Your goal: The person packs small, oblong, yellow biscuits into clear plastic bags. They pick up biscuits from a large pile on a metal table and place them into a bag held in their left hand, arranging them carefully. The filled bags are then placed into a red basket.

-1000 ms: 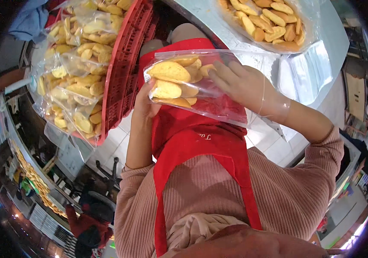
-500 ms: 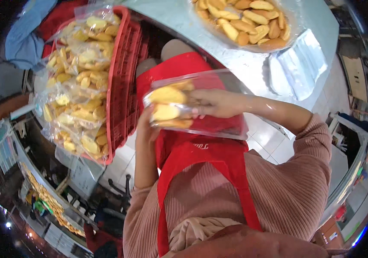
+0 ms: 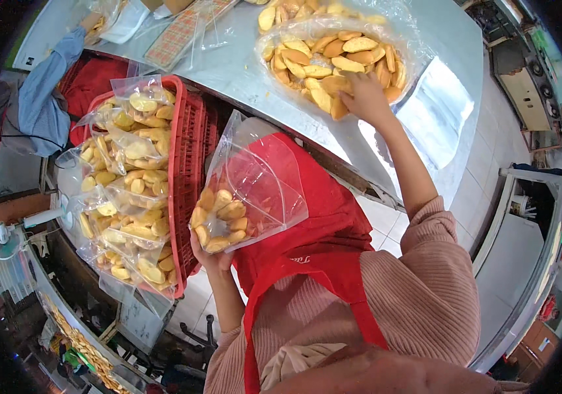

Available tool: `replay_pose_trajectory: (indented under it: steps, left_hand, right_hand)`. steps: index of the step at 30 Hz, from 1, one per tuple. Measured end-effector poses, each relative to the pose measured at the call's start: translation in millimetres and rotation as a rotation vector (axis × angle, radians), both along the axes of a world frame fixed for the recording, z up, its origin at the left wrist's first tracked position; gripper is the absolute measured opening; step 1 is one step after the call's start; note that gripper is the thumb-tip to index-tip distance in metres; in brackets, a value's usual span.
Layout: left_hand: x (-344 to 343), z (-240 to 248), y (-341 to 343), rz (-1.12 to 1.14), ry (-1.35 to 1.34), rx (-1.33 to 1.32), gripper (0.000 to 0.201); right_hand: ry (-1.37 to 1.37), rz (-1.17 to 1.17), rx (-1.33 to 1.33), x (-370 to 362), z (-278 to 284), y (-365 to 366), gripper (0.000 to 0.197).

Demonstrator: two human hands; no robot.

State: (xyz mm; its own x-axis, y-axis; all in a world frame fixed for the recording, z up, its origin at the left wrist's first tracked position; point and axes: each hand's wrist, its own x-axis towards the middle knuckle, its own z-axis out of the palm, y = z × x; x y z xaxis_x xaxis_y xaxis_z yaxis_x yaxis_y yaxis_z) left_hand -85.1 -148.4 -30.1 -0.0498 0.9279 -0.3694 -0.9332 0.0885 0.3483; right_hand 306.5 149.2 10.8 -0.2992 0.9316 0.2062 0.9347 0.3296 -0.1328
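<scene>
My left hand (image 3: 214,255) is closed around the bottom of a clear plastic bag (image 3: 274,213), holding it tilted over my red apron. Several golden oval biscuits (image 3: 231,210) sit in the bag's lower end, and its upper part is slack. On the metal table, my right hand (image 3: 367,98) is down in a large pile of the same biscuits (image 3: 359,44), which lies in a big opened plastic bag (image 3: 407,33). Its fingers are bent onto biscuits at the pile's near edge; the fingertips are partly hidden among them.
A red plastic crate (image 3: 185,164) at left is heaped with filled biscuit bags (image 3: 139,177). Flat clear bags (image 3: 435,108) lie on the metal table (image 3: 241,59) right of the pile. A patterned flat box (image 3: 179,39) lies at its far left, near a blue cloth (image 3: 47,108).
My right hand has left the small bag and reached forward to the biscuit pile. My left hand has moved slightly left and down with the bag, whose biscuits now sit at its lower end.
</scene>
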Motion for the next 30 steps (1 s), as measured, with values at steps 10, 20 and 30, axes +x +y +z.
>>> replay_pose_trajectory:
  steps: [10,20,30]
  left_hand:
    - [25,6,16,0.006,0.142,0.02,0.07]
    - [10,1,2,0.001,0.08,-0.037,0.072]
    - [11,-7,-1,0.01,0.042,-0.015,0.072]
  right_hand:
    - [0.446,-0.312,-0.12,-43,-25,-57,0.047]
    - [0.627,-0.311,-0.076,-64,4,-62,0.057]
    - [0.834,-0.151,-0.191,-27,-20,-50,0.062]
